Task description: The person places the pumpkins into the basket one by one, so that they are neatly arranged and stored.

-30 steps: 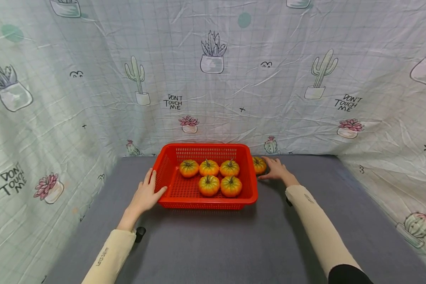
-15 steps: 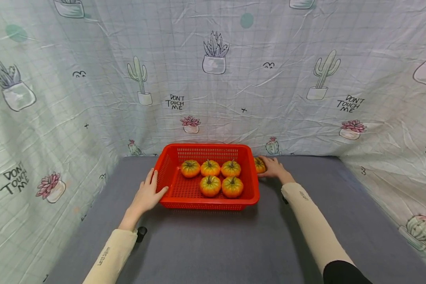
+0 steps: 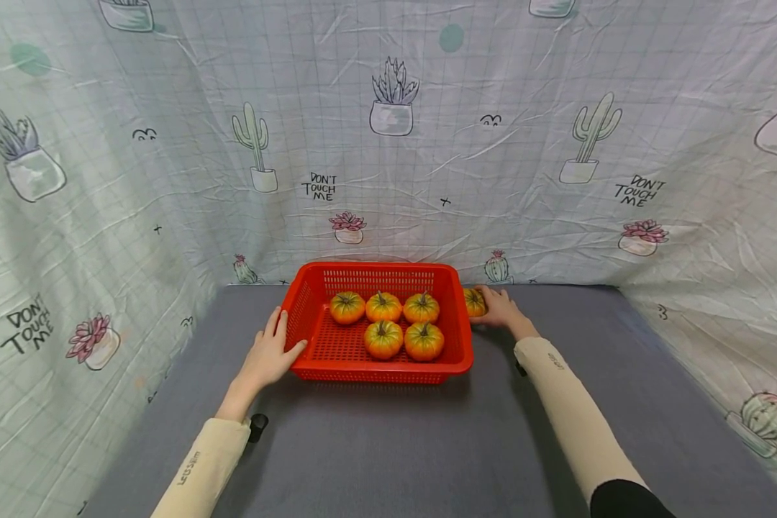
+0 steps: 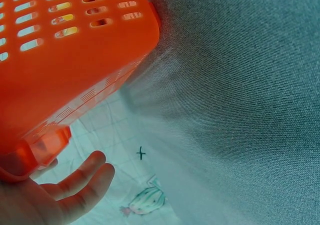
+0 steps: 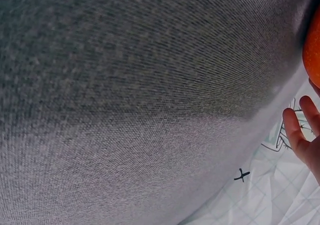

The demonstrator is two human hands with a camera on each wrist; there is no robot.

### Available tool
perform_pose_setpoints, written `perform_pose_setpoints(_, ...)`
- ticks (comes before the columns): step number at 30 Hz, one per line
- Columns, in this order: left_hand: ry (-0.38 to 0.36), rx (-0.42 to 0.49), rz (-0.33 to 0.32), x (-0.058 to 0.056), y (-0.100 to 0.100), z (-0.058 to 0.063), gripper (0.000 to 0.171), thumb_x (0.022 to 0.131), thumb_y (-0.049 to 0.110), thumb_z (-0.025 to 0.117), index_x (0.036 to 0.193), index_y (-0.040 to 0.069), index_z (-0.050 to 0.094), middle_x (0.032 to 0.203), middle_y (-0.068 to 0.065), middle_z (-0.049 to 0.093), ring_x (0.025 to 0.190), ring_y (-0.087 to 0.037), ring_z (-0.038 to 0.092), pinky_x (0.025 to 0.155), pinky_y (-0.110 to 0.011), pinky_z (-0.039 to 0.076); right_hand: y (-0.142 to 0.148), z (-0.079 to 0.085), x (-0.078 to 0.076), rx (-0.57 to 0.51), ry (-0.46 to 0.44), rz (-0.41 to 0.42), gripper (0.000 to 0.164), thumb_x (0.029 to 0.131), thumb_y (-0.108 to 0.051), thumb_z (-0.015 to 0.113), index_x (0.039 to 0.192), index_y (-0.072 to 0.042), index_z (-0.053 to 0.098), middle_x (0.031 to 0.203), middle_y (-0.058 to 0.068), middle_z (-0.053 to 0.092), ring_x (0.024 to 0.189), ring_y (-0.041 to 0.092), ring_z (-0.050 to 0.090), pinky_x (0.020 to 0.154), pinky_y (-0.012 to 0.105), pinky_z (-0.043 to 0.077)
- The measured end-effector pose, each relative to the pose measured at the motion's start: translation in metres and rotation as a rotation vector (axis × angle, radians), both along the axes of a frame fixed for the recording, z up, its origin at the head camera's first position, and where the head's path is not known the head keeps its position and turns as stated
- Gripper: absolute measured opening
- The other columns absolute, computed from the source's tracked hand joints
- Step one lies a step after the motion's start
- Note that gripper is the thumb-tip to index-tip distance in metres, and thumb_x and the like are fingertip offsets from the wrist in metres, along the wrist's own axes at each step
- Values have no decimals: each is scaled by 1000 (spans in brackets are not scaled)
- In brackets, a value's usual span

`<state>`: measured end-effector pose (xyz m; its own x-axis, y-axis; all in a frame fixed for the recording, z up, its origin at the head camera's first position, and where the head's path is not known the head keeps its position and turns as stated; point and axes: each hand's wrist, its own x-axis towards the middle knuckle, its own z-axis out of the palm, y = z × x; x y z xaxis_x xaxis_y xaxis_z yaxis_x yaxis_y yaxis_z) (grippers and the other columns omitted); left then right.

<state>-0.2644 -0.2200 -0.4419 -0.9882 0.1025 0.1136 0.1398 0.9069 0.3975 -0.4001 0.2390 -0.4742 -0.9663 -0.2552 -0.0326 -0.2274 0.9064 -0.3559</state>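
A red perforated plastic basket (image 3: pixel 382 365) stands on the grey cloth, with several small orange-and-green pumpkins (image 3: pixel 383 339) in two rows inside. My left hand (image 3: pixel 268 357) rests on its left rim, the thumb at the near corner and the fingers spread along the side. In the left wrist view, two fingers (image 4: pixel 90 187) extend loosely past the rim. Just outside the right wall sits another pumpkin (image 3: pixel 473 302), which my right hand (image 3: pixel 501 311) grips from the right. The right wrist view catches only an edge of that pumpkin (image 5: pixel 313 52) and some fingers; the thumb is hidden there.
A grey cloth (image 3: pixel 388 446) covers the table. Behind and on both sides hangs a pale curtain (image 3: pixel 388 165) printed with cacti; its back panel comes down close behind the basket.
My right hand has moved left and closed around the pumpkin outside the basket. The left hand and the basket have stayed in place, while the head view has shifted slightly.
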Motion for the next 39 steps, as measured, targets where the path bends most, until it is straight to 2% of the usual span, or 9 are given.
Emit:
perform_pose_setpoints(15, -3, -1, 1, 0, 1, 0, 75, 89, 39, 44, 141, -4, 12, 148, -22, 8, 113, -55, 32, 87, -61, 35, 3, -6, 8, 23, 32, 9, 83, 71, -46, 66, 135, -6, 32, 128, 24, 42, 109, 40, 35, 87, 57, 36)
perform_pose_setpoints(22, -1, 2, -3, 2, 2, 4, 76, 88, 39, 45, 141, -5, 13, 147, -23, 9, 113, -56, 32, 87, -62, 35, 7, -6, 11, 12, 42, 4, 84, 69, -50, 67, 134, -7, 34, 129, 22, 42, 110, 38, 34, 87, 56, 36)
perform_pose_setpoints(28, -4, 1, -2, 2, 2, 3, 76, 88, 39, 45, 141, -5, 12, 147, -23, 8, 114, -57, 30, 88, -63, 34, 12, -5, 15, 14, 38, 9, 86, 70, -50, 66, 134, -3, 33, 129, 26, 40, 112, 39, 32, 89, 56, 35)
perform_pose_setpoints(39, -10, 9, -5, 2, 0, 3, 76, 89, 39, 45, 141, -5, 12, 147, -23, 7, 114, -58, 29, 88, -63, 33, 20, 1, 30, 13, 81, 31, 83, 70, -49, 68, 126, 3, 37, 117, 29, 45, 100, 39, 36, 80, 52, 41)
